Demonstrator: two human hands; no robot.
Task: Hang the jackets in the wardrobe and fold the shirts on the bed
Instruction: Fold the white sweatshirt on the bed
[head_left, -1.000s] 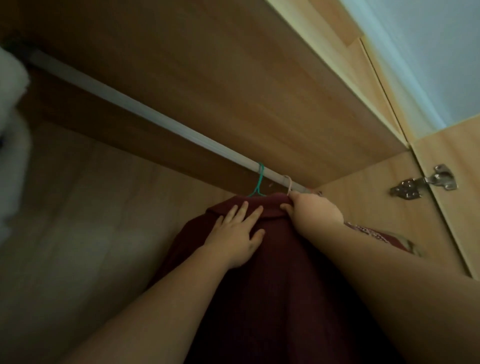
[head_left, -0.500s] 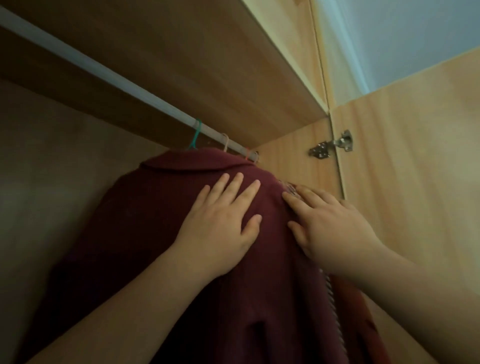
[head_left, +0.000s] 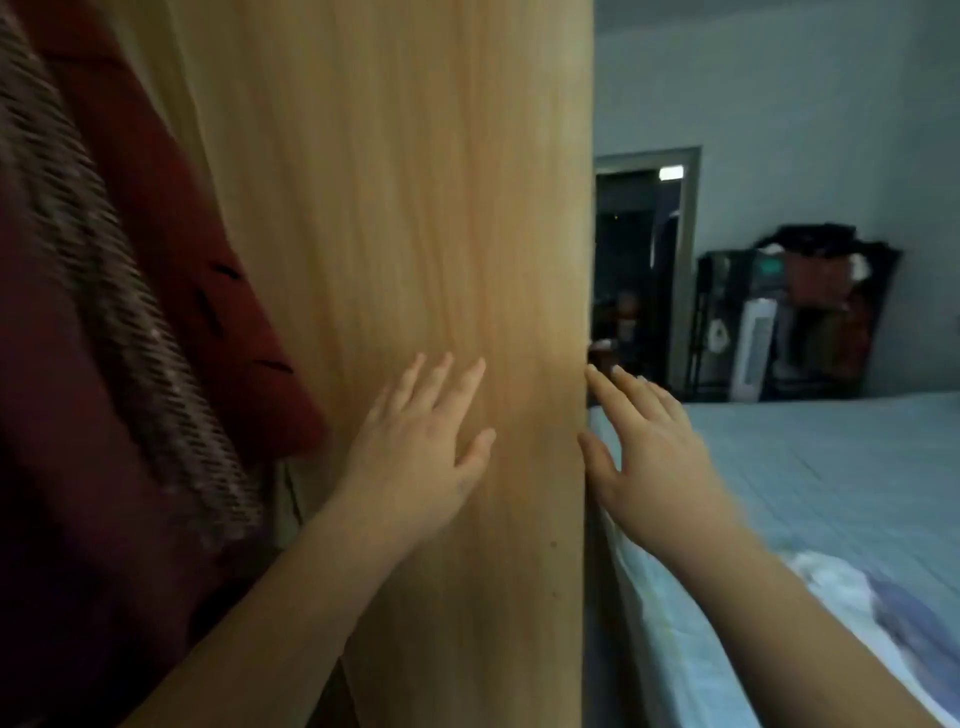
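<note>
- Wood-grain board of the wardrobe (head_left: 415, 234) fills the middle of the view, standing upright between the hanging clothes on the left and the room on the right
- Dark red jacket (head_left: 78, 493) hangs inside the wardrobe at the left edge, with a striped, woven band running down it; neither hand touches it, so this garment looks hung and done with
- Pale blue bed (head_left: 841, 467) lies to the right, just beside the wardrobe; most of its sheet shows bare
- Left hand (head_left: 415, 462) is raised in front of the board, its fingers (head_left: 470, 389) straight and spread, holding nothing; whether the palm rests on the wood or hovers just off it cannot be told
- Right hand (head_left: 654, 467) is raised at the board's right edge, above the near side of the bed; its fingers are likewise straight, apart and empty
- Pale cloth (head_left: 852, 592), white with a lilac tinge, lies crumpled on the bed at the lower right, near the right forearm; whether it is a shirt or another jacket cannot be told
- Doorway (head_left: 639, 270) and a cluttered dark rack (head_left: 800, 312) stand against the far wall, well apart from the work
- Judged from this, the step in hand is the passage from wardrobe to bed, with both hands free; the next move calls for reaching down to the cloth on the bed and taking hold of it, then either spreading it flat on the sheet for folding or finding a hanger for it
</note>
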